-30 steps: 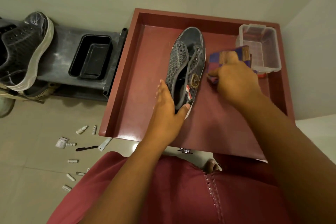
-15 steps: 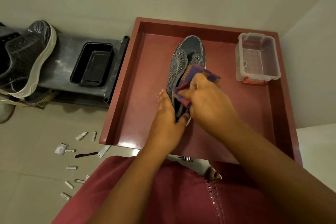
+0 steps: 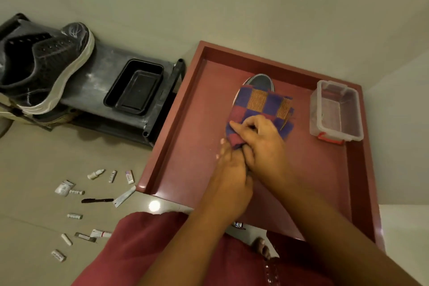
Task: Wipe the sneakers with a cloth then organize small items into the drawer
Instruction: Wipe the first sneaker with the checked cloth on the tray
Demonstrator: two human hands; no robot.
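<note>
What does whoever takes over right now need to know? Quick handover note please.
Right hand grips the checkered cloth, which is spread over the sneaker in the red drawer; only the toe shows.
Left hand steadies the shoe's near end; its grip is hidden.
Second sneaker sits on the dark rack, not being wiped.
Small items all on the floor; clear bin in the drawer holds none.
Left: finish wiping, then sort the items.

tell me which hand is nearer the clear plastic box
Right. The right hand grips the checkered cloth over the shoe, just left of the clear box. The left hand sits lower and further left, at the shoe's heel end.
</note>
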